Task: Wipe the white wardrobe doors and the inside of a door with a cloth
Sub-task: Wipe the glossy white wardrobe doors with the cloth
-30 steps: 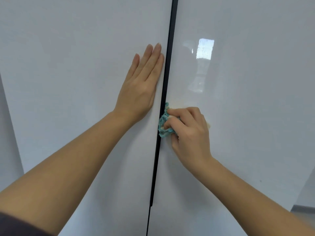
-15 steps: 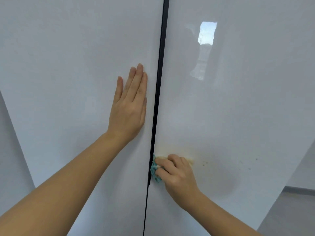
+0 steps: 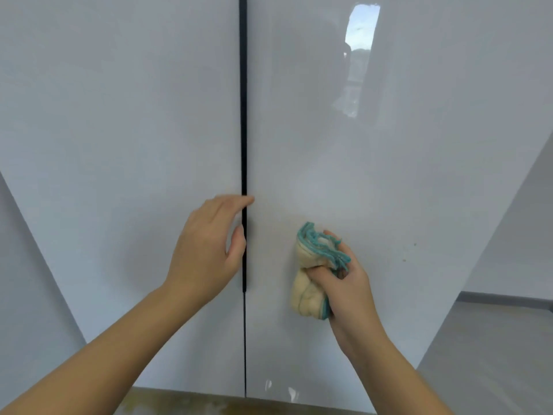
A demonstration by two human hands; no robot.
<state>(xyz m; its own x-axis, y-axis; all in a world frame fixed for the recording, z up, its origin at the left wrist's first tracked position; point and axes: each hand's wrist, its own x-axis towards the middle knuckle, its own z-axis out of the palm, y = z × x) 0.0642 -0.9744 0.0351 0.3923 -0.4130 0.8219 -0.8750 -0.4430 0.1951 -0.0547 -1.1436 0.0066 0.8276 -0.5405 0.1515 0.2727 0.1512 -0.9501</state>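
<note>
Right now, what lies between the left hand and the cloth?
Head view: the dark gap at the left hand, then bare right door up to the cloth.

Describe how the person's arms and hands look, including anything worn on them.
The left hand and right hand are ungloved, with no ring, watch or bracelet visible. The left forearm and right forearm are bare to the frame edge; no sleeve shows.

Grey floor (image 3: 493, 354) beside the white wardrobe doors (image 3: 119, 145)
</note>
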